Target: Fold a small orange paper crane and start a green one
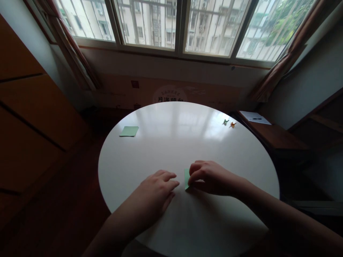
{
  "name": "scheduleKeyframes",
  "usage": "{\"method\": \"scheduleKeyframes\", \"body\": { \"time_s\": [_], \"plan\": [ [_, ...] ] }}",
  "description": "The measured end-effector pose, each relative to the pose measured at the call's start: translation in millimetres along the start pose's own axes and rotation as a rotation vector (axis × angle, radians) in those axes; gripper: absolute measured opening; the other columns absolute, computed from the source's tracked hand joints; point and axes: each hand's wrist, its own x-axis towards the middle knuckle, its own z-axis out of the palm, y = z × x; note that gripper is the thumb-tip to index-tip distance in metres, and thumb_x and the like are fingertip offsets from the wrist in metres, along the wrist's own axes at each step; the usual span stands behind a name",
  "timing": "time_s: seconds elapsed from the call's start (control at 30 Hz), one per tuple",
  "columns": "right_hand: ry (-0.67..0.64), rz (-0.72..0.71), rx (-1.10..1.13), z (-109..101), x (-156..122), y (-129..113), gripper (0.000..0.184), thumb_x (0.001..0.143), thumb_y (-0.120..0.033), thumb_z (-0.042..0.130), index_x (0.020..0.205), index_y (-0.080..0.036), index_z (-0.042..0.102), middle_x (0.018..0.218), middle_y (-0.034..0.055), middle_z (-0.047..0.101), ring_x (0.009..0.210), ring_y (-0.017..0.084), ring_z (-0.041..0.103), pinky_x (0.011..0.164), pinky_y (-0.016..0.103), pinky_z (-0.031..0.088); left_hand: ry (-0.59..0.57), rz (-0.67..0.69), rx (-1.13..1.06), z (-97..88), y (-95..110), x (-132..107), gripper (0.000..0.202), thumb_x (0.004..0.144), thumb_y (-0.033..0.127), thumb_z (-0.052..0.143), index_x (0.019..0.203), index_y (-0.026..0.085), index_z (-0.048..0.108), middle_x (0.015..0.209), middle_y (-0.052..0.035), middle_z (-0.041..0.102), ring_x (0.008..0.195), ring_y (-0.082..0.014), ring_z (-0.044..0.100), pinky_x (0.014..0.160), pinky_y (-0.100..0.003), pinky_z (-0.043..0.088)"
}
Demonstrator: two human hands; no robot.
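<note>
A small piece of green paper (pixel 187 175) lies near the middle of the white round table (pixel 160 150). My right hand (pixel 205 177) covers its right part, with thumb and fingers closed together on it; only the left strip of the paper shows. Just left of the paper, my left hand (pixel 160 189) hovers over or rests on the tabletop, which of the two I cannot tell. Its fingers are stretched out and a little apart, holding nothing, and a gap separates them from the paper.
A stack of green paper squares (pixel 129 131) sits at the table's far left. Two small folded paper figures, one green (pixel 225 122) and one orange (pixel 233 124), stand at the far right. Beyond them, a dark wooden stand (pixel 278 135) bears a white sheet (pixel 254 117) with a pen.
</note>
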Motion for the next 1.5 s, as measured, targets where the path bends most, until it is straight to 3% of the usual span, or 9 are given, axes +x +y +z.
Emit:
{"method": "scheduleKeyframes", "body": {
  "time_s": [0.1,0.2,0.43,0.67,0.9,1.23,1.5],
  "plan": [
    [-0.003,-0.024,0.037,5.9,-4.5,3.2,0.013,0.090,-0.022,0.068,0.093,-0.027,0.079,0.088,0.0024,0.074,0.080,0.016,0.065,0.069,0.028,0.045,0.036,0.037,0.052,30.8,-0.4,-17.4,0.051,0.090,0.016,0.057,0.139,0.030,0.058,0.141,-0.0082,0.060,0.128,-0.0308,0.055,0.107,-0.049,0.046],
    [-0.024,-0.049,0.071,6.9,-5.4,7.6,0.014,0.090,-0.022,0.068,0.095,-0.028,0.079,0.090,0.0026,0.075,0.080,0.017,0.066,0.071,0.028,0.046,0.046,0.046,0.134,43.2,-1.6,-22.4,0.049,0.093,0.020,0.055,0.142,0.029,0.055,0.148,-0.0125,0.053,0.134,-0.0369,0.050,0.109,-0.060,0.041],
    [-0.050,-0.035,0.113,3.4,-8.4,13.9,0.014,0.090,-0.025,0.069,0.100,-0.027,0.079,0.095,0.0037,0.076,0.085,0.018,0.067,0.075,0.029,0.049,-0.018,0.195,0.151,37.1,4.7,-12.3,0.051,0.098,0.020,0.050,0.148,0.026,0.047,0.156,-0.0074,0.044,0.142,-0.0332,0.043,0.116,-0.056,0.036],
    [-0.064,-0.014,0.221,-2.3,-7.9,19.1,0.012,0.091,-0.027,0.068,0.095,-0.022,0.079,0.096,0.0057,0.075,0.084,0.018,0.069,0.076,0.029,0.052,-0.068,0.184,0.056,37.4,1.6,-8.7,0.040,0.102,0.024,0.046,0.139,0.027,0.058,0.147,-0.0041,0.056,0.137,-0.0308,0.049,0.119,-0.055,0.031],
    [-0.110,-0.017,0.167,-4.7,0.2,17.2,0.012,0.091,-0.027,0.067,0.092,-0.022,0.078,0.089,0.0047,0.073,0.076,0.016,0.066,0.069,0.027,0.049,-0.018,0.204,0.035,36.9,-0.5,-7.7,0.036,0.101,0.024,0.048,0.135,0.028,0.061,0.143,-0.0034,0.060,0.132,-0.0267,0.054,0.119,-0.049,0.030],
    [-0.289,0.117,0.235,-14.8,17.3,14.7,0.012,0.089,-0.023,0.066,0.089,-0.016,0.075,0.079,0.0025,0.072,0.067,0.012,0.061,0.063,0.023,0.043,0.018,0.235,0.076,32.9,1.4,-6.8,0.033,0.100,0.023,0.050,0.131,0.025,0.062,0.138,-0.0030,0.064,0.128,-0.0249,0.057,0.114,-0.048,0.037],
    [-0.308,0.193,0.267,-12.7,20.7,18.3,0.015,0.087,-0.026,0.065,0.091,-0.018,0.077,0.078,0.0012,0.073,0.067,0.013,0.061,0.063,0.023,0.042,0.120,0.257,0.140,41.9,0.4,-9.7,0.035,0.097,0.018,0.050,0.130,0.020,0.062,0.134,-0.0049,0.067,0.126,-0.0235,0.058,0.114,-0.046,0.039]
  ]
}}
